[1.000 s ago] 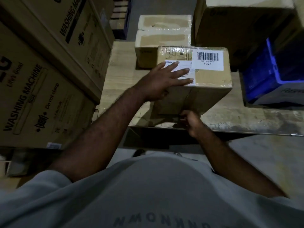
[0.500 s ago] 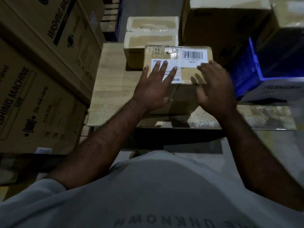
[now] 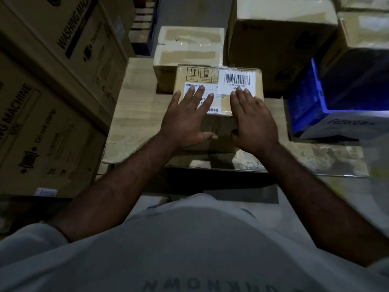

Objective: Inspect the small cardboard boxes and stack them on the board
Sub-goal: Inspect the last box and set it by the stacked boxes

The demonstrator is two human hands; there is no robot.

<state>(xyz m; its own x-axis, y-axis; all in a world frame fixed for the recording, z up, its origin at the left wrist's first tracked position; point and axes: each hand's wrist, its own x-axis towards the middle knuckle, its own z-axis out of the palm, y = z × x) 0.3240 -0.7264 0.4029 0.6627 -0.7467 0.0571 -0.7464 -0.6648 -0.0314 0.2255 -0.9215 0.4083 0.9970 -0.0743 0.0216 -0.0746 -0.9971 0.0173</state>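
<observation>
**A:** What's nearest?

**B:** A grey shirt and two bare forearms reaching forward. Both hands lie flat on one small cardboard box (image 3: pixel 223 127).

**A:** How do the grips stand?

**B:** The left grip (image 3: pixel 185 121) is spread, with straight fingers pressing on the white shipping label. The right grip (image 3: pixel 252 121) is the same, with its fingertips touching the barcode label (image 3: pixel 236 80). Both thumbs hang over the box's near face. Neither grip is clenched.

**A:** Where is the box?

**B:** It sits on the wooden board (image 3: pixel 136 114), close to the near edge. A second taped box (image 3: pixel 189 49) is touching it just behind.

**A:** And around them?

**B:** Washing machine cartons (image 3: pixel 52 102) stand at the left and a blue crate (image 3: pixel 305 106) at the right. A large carton (image 3: pixel 273 45) is at the far right.
</observation>
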